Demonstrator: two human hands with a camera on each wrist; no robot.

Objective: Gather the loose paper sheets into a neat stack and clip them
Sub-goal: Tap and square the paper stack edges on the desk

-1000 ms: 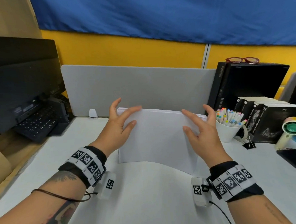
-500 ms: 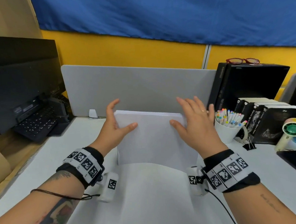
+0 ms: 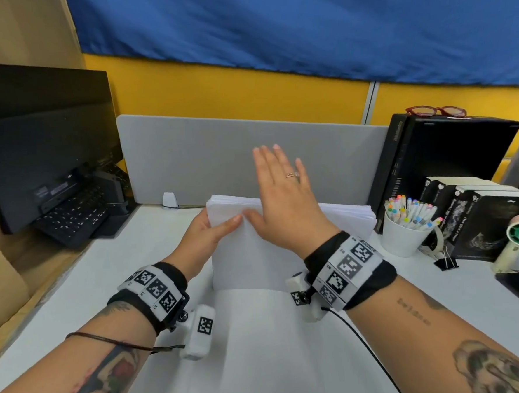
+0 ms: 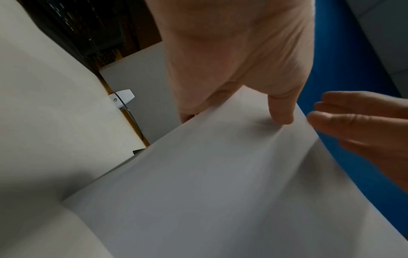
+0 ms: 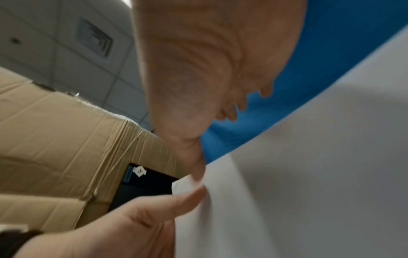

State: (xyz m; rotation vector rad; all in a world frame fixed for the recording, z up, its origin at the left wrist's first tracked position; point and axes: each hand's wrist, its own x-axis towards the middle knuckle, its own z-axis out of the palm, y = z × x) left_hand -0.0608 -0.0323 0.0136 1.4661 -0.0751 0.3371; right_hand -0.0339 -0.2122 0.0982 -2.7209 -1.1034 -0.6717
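1. The paper stack (image 3: pixel 249 251) stands tilted on its lower edge on the bench (image 3: pixel 75 286), long axis sideways, just before the grey divider (image 3: pixel 219 156).
2. Left hand (image 3: pixel 206 239) pinches the stack's left edge.
3. Right hand (image 3: pixel 282 198) lies flat on its face, fingers straight.
4. A binder clip (image 3: pixel 446 262) sits well right of the divider.

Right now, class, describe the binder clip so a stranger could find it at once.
Start at the white cup of coloured pens on the right of the desk. Just right of it, before the black boxes, lies the binder clip: small, black, with wire handles, the only clip there.
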